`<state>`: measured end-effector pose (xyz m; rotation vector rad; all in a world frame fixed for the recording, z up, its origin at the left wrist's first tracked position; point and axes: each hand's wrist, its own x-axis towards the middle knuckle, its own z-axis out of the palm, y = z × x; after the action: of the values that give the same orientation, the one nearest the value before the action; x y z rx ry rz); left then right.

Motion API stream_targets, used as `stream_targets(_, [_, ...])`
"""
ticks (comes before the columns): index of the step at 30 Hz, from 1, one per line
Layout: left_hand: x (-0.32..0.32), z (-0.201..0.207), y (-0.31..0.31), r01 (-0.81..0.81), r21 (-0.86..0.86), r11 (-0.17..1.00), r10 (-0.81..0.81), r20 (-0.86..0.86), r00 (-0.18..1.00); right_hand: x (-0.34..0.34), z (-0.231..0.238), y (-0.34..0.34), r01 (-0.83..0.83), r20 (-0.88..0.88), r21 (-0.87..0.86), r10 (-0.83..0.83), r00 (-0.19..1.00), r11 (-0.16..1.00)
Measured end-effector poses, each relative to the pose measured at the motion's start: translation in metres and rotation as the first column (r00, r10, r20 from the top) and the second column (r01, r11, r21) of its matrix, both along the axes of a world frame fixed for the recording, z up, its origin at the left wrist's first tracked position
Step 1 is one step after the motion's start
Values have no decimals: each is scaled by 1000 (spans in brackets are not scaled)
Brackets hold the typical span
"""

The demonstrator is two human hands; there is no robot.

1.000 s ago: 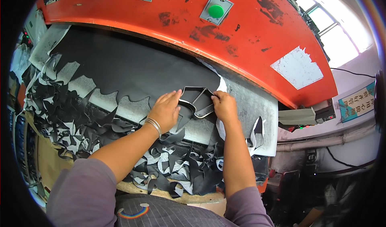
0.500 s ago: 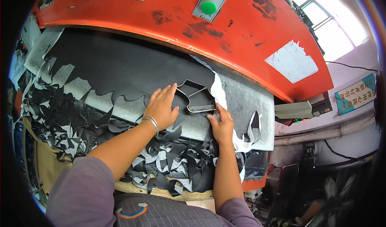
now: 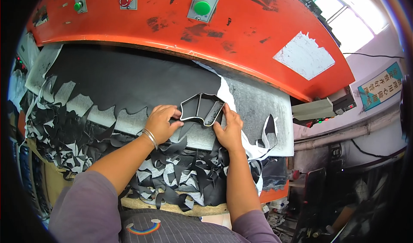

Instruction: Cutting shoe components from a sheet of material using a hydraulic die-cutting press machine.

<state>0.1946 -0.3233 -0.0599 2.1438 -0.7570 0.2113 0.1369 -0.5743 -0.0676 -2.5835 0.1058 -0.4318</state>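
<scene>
A metal cutting die (image 3: 201, 108), a curved outline with inner bars, lies on the black sheet material (image 3: 129, 81) spread over the grey cutting board (image 3: 258, 101). My left hand (image 3: 161, 122) grips the die's left edge, a bangle on its wrist. My right hand (image 3: 229, 129) presses against the die's right lower edge. The die sits at the ragged cut edge of the sheet, under the orange press head (image 3: 206, 23).
Several black and white offcuts (image 3: 180, 178) hang over the board's front edge. The press head carries a green button (image 3: 202, 7), a red button (image 3: 125, 0) and a small green one (image 3: 77, 5). Machine parts and pipes stand at the right.
The view shifted a little. Both hands have slid the die slightly along the sheet's cut edge, and my right hand has come back up beside it.
</scene>
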Motion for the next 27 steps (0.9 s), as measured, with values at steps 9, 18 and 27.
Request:
stream_targets(9, [4,2,-7,-17,43,999,20,-67,998,4,21,-2,-110,-142,-1,109,984,994])
stream_targets(18, [8,2,11,1,123,992,9,-80,997,9,26,3,-126,-137,4,125,983,992])
stream_targets(27, [4,-3,22,64,-22,998,-66,-52,996,7,58,70,-93,-54,-325,79,995,941])
